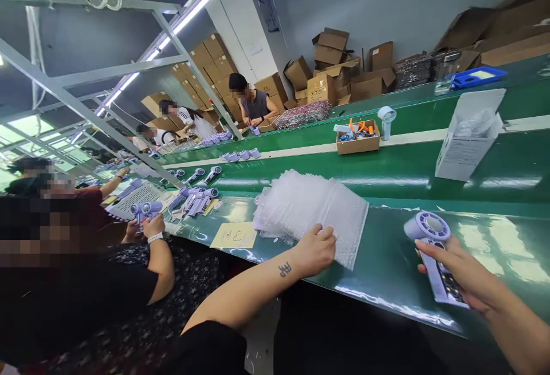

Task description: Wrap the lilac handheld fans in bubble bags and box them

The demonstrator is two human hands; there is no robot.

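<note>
My right hand (466,272) is wrapped around a light purple handheld fan (429,227), its round head up and its handle showing part of a circuit board. It holds the fan just above the green bench at the right. My left hand (315,249) rests on the near edge of a fanned-out stack of clear bubble wrap bags (309,200), fingers curled onto the top bag. The fingertips are partly hidden, with the thumb out of sight. A yellow paper note (234,235) with handwriting lies left of the stack.
Beyond the bench runs a green conveyor (292,163). On it are a small cardboard box (358,145) of parts, a standing fan (387,123) and an open white box (468,140). At left, a co-worker's hands (150,226) hold fans near a pile of purple fans (195,200).
</note>
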